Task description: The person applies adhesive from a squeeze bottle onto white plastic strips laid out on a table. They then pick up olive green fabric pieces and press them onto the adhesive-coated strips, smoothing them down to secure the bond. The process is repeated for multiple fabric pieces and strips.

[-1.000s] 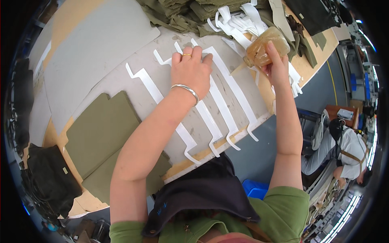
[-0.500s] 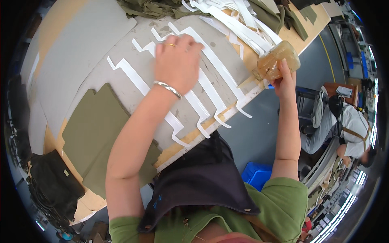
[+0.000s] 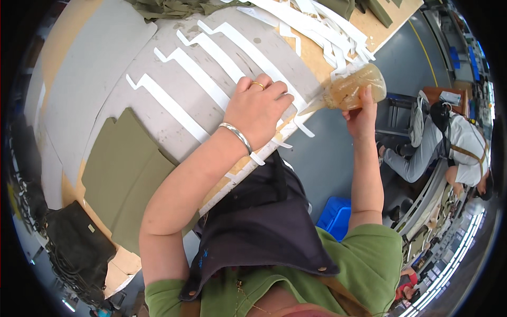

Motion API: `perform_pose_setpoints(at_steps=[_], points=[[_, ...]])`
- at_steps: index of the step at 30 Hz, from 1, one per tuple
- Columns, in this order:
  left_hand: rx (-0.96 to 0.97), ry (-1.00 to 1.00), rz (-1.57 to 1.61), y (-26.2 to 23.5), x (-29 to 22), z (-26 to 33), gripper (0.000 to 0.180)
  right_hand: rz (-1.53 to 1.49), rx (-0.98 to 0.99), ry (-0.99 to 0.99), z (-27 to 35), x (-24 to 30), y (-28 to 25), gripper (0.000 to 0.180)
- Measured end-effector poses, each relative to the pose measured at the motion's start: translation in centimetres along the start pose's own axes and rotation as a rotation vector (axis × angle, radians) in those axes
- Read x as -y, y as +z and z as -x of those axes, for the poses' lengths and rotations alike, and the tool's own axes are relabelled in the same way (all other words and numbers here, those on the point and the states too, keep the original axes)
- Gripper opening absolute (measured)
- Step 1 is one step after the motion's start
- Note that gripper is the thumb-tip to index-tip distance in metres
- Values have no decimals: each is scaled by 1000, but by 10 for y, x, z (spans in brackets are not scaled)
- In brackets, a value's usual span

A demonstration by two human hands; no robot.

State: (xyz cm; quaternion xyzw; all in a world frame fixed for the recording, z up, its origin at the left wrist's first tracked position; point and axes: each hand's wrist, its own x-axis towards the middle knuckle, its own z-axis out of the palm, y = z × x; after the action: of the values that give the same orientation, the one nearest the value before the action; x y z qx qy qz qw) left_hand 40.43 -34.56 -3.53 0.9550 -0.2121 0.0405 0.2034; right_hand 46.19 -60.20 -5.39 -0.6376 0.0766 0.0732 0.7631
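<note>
Several white zigzag-ended strips [image 3: 170,108] lie side by side on the grey-topped table, some ends jutting past its front edge. My left hand [image 3: 257,110] rests over the right-hand strips near that edge. Its fingers are bent and slightly apart, their tips partly hidden, and I see nothing held in them. My right hand [image 3: 362,117] grips a translucent amber squeeze bottle [image 3: 359,87] with brownish glue-like contents. The bottle is tipped sideways. Its tapered nozzle [image 3: 312,109] points left, close to the near end of the rightmost strip.
A heap of white strips [image 3: 311,26] lies at the table's far right. Olive fabric panels [image 3: 124,174] are stacked at the left, beside a black bag [image 3: 79,248]. Below on the floor sits a blue bin [image 3: 334,217]. A seated person [image 3: 459,153] works at the right.
My left hand has moved from the strips' upper part down toward the table's front edge. The bottle in my right hand has come lower, its nozzle now nearer the rightmost strip's end.
</note>
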Motion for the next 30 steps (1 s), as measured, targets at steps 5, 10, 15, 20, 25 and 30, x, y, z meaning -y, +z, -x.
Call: perform_pose_setpoints(at_steps=[5, 10, 15, 20, 25, 30], points=[[8, -4, -8, -1, 0, -1, 38, 46, 110, -11, -4, 4, 7, 46], [26, -3, -16, 0, 0, 0, 39, 86, 252, -4, -5, 8, -10, 50], [8, -14, -26, 0, -1, 1, 36, 255, 350, 87, 4, 18, -27, 60], [-186, -80, 69, -21, 9, 20, 27, 723, 601, 224, 8, 89, -4, 72], [-148, -381, 39, -69, 25, 100, 19, 1419, 495, -289, -14, 124, 43, 67], [-187, -407, 23, -51, 27, 141, 12, 1718, 400, -398, -53, 97, 62, 68]])
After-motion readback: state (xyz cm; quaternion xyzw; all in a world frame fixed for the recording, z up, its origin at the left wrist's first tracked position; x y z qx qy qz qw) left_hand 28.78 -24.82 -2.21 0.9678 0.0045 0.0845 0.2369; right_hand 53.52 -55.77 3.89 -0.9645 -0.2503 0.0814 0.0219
